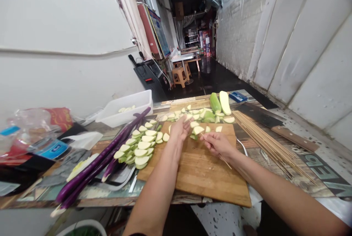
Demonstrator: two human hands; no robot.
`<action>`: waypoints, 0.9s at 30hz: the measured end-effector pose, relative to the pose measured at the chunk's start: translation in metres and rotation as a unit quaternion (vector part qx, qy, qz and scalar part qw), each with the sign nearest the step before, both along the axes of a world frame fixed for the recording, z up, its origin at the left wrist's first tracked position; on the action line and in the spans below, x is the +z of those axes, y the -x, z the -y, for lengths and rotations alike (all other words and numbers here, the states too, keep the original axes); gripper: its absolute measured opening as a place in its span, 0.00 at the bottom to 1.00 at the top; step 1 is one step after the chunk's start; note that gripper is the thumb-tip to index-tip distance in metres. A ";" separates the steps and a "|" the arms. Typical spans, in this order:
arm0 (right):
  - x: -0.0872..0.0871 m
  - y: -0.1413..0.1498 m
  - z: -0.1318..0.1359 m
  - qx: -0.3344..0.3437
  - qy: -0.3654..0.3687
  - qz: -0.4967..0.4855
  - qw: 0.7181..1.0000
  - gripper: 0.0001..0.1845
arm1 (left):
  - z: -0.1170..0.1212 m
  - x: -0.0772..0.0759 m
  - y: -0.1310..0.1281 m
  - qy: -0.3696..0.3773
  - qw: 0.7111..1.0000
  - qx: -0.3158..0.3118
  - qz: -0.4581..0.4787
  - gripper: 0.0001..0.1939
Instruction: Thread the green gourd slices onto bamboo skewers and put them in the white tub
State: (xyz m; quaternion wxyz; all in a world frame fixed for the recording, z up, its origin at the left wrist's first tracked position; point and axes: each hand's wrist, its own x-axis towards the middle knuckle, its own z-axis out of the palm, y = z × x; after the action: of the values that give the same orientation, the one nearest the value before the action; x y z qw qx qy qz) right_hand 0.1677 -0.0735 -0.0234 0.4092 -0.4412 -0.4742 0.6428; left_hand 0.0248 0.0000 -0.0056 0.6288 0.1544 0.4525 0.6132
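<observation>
My right hand (216,142) pinches a thin wooden skewer (226,162), which slants across the cutting board (209,173). Near its tip is a pale green squash slice (198,130); whether it is pierced I cannot tell. Just left of that, my left hand (181,128) is open, palm turned inward, its fingertips close to loose slices at the board's far edge. Skewered-looking rows of squash slices (141,151) lie overlapped along the board's left side. Behind the board are a cut squash half (224,103) and a green squash piece (215,103).
Long purple eggplants (101,159) lie at left, beside a white plastic tub (129,113) with some slices. On the right are a bundle of bare skewers (261,142), a cleaver (294,137) and a blue box (238,96). Plastic bags (41,129) crowd the far left.
</observation>
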 end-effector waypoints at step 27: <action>-0.004 -0.001 -0.004 -0.186 -0.290 0.214 0.914 0.15 | 0.030 0.004 -0.032 -0.043 0.980 -0.190 -0.032 0.10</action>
State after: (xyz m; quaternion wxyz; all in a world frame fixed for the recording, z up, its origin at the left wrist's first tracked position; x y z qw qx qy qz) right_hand 0.1686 -0.0699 -0.0275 0.5198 -0.5103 -0.6255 0.2795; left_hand 0.0565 -0.0298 -0.0018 0.7117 0.2839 0.4085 0.4960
